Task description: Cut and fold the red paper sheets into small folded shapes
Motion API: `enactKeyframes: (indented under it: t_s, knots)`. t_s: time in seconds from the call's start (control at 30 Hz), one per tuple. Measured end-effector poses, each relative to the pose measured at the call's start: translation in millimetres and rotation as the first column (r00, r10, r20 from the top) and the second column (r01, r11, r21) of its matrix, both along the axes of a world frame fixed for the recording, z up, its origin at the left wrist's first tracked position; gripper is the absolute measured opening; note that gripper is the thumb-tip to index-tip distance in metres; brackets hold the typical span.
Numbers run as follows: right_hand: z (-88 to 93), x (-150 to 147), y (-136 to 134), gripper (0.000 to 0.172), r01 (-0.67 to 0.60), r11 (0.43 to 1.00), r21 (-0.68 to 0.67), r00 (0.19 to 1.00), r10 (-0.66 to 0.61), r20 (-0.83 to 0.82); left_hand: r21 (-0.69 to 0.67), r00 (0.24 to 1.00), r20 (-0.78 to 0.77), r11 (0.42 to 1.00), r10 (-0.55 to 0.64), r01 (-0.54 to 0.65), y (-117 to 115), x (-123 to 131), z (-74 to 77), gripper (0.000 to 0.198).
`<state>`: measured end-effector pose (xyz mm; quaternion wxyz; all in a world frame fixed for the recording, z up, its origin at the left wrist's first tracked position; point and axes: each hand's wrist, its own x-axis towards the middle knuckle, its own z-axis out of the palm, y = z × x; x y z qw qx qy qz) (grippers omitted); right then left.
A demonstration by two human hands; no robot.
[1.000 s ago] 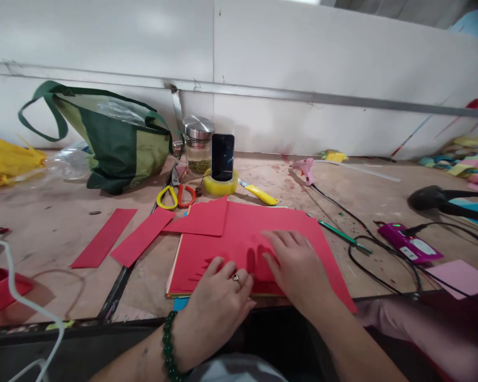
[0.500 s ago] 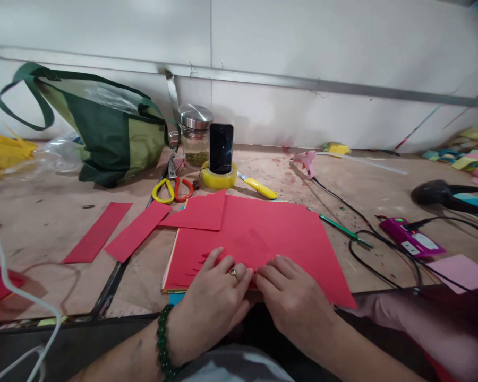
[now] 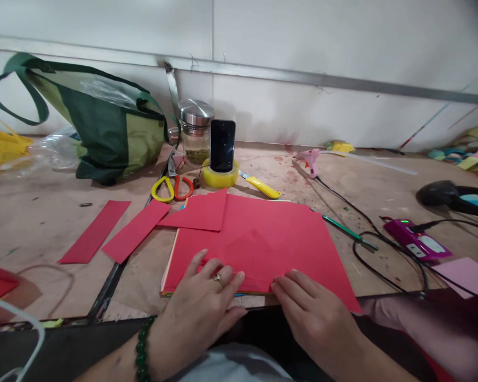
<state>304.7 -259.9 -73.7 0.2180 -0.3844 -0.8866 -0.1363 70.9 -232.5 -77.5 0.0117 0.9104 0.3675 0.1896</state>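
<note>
Tabletop holds two red strips, left hand spread on paper, right grip unclear.

Faint lettering on my green bag is the only text I can half make out.

Low on the bag's front, close to its bottom edge, small pale lettering looks like "SC", but it is too blurred for me to be sure of either letter. Over to my right, the purple socket block bears a pale patch like a label; any print on it is too small to read. The dark screen of the upright phone shows faint marks that I cannot make out. A blue patch on the clear plastic beside the bag is illegible too.
</note>
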Motion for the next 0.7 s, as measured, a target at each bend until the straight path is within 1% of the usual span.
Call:
enactKeyframes:
  t_s: [0.13,0.23,0.4,0.5,0.57,0.63,0.7]
  knots:
    - [-3.4,24,-9,0.029,0.018,0.999,0.038,0.998,-0.02,0.052,0.012,0.997,0.037,0.998,0.062,-0.063,-1,-22,0.9,0.029]
    - [-5.8,38,-14,0.03,0.024,0.997,0.071,0.995,-0.03,0.093,0.041,0.991,0.093,0.994,0.1,-0.105,-2,-33,-1.2,0.027]
    - [-9.7,46,-20,0.032,0.064,0.995,0.08,0.997,-0.068,0.046,0.001,0.978,0.126,0.986,0.165,-0.167,-7,-36,-6.9,0.025]
    - [-11.4,57,-24,0.032,0.072,0.993,0.091,0.996,-0.076,0.048,-0.033,0.976,0.119,0.983,0.181,-0.179,-10,-38,-8.0,0.027]
    - [-7.8,67,-25,0.03,0.124,0.989,0.076,0.99,-0.129,0.059,-0.051,0.977,0.11,0.983,0.182,-0.177,-10,-40,-5.4,0.029]
    - [1.7,73,-23,0.028,0.222,0.974,0.034,0.973,-0.224,0.048,-0.099,0.982,0.079,0.982,0.171,-0.163,-7,-40,0.8,0.028]
    - [14.7,70,-17,0.026,0.299,0.954,-0.032,0.953,-0.3,-0.04,-0.167,0.986,0.028,0.974,0.162,-0.155,1,-36,9.6,0.026]
